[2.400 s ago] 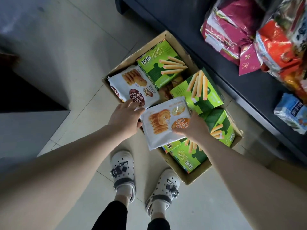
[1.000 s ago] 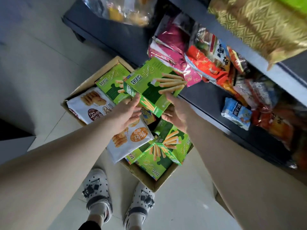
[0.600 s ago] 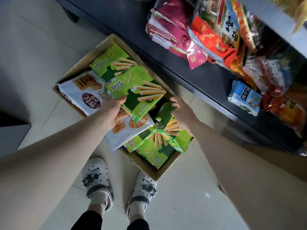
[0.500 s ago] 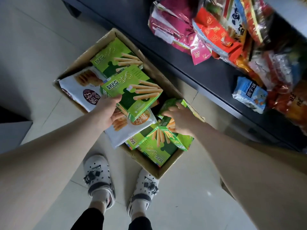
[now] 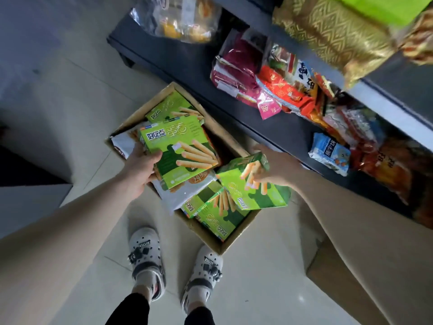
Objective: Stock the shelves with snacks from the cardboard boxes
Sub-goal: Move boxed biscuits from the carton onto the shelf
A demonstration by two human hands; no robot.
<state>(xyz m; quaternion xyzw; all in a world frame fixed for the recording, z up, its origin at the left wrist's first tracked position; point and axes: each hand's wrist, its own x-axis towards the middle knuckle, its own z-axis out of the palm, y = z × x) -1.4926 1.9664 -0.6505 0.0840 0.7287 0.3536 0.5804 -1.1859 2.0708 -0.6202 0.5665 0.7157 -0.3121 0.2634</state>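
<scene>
While poised over the cardboard box [image 5: 133, 120], grips in the left hand [image 5: 140, 167] one green snack box [image 5: 180, 153] at its near short end, long axis running up and right. Clasps a second green box [image 5: 255, 195] in the right hand [image 5: 274, 170], fingers [image 5: 254, 181] curled over its face, nearer the shelf [image 5: 288, 141] just beyond.

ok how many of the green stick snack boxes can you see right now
5: one green box gripped by the left hand, one by the right hand, one at the cardboard box's far end, two overlapping at its near end. More may lie hidden underneath.
</scene>
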